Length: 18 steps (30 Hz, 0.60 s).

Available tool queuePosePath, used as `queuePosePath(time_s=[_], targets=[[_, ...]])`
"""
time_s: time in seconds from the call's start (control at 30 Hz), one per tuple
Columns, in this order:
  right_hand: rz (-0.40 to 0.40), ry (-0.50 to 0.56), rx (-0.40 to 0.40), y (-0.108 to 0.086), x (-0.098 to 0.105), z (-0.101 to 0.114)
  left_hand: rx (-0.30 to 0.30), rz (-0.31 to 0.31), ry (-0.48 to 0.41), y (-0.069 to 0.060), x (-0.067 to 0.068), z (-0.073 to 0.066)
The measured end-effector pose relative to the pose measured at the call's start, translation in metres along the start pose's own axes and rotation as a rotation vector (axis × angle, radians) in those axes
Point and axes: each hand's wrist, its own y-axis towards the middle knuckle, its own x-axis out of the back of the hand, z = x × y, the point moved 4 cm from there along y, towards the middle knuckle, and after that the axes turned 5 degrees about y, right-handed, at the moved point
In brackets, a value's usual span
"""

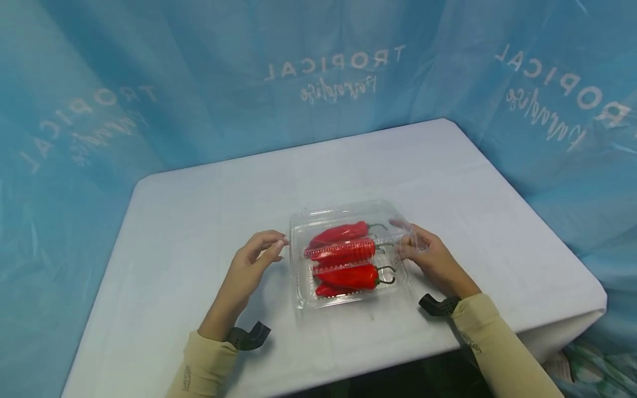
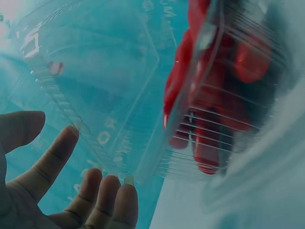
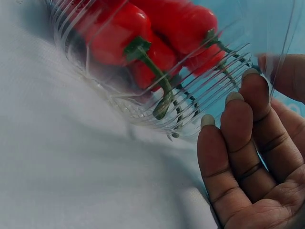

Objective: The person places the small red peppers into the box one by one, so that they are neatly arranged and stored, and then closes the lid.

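Note:
A clear plastic clamshell container (image 1: 308, 293) stands on the table with several red peppers (image 1: 348, 276) inside, their green stems (image 3: 152, 71) pointing right. Its see-through lid (image 2: 95, 71) is tilted up from the base, over the peppers. At the container's left side is my left hand (image 1: 256, 260), fingers spread and loosely bent, with the fingertips (image 2: 71, 132) close to the lid's edge; contact is hard to tell. My right hand (image 1: 430, 257) holds the plastic at the right side, thumb and fingers on either side of the clear edge in the right wrist view.
A white cloth covers the table (image 1: 199, 221), its front edge running below the forearms. Blue printed curtains (image 1: 224, 83) hang behind and at both sides. Each wrist carries a dark curved mount (image 1: 249, 336).

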Motion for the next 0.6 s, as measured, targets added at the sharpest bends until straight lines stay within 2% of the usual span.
queuePosePath(time_s=[0.17, 0.27, 0.5, 0.6], targets=[[-0.027, -0.053, -0.013, 0.001, 0.0, 0.003, 0.016, -0.004, 0.014, -0.006, -0.002, 0.004], [-0.016, -0.053, -0.002, 0.001, 0.0, 0.004, 0.029, -0.008, 0.031, -0.008, -0.003, 0.005], [0.016, 0.03, -0.006, -0.001, -0.002, 0.006, 0.049, 0.002, 0.057, -0.016, -0.008, 0.011], [0.017, 0.029, -0.011, -0.002, -0.003, 0.007, 0.056, 0.015, 0.09, -0.019, -0.01, 0.013]])
